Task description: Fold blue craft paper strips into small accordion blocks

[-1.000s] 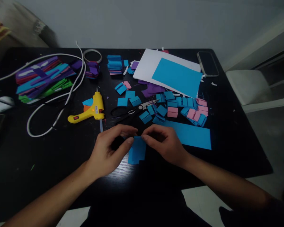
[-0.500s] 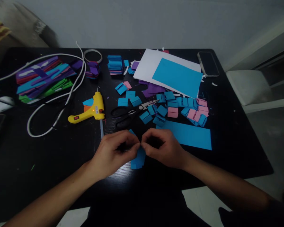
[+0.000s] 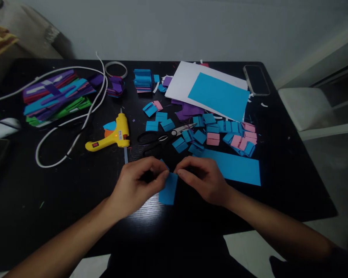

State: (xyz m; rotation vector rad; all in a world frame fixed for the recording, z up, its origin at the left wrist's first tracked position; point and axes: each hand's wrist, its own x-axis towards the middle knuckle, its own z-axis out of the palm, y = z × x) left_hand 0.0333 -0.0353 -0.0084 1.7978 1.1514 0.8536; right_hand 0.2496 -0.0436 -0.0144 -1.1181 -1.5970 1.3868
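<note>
Close to the table's front, a small blue piece of paper hangs from my fingertips. My left hand pinches its upper left edge between thumb and forefinger. At the upper right corner, my right hand holds it with thumb and forefinger closed together. Part of a blue edge shows above the left fingers; whether it belongs to the same piece I cannot tell. Beyond the hands lie black-handled scissors and several folded blue paper pieces, with a long blue paper strip to the right.
A yellow glue gun lies left, near a looped white cable and bundled coloured paper strips. At the back are a folded paper stack, white sheets with a blue sheet, and a phone.
The blue paper between my hands has turned so its flat face shows more fully. My right fingertips have moved slightly away from the left ones. The whole view has shifted a little.
</note>
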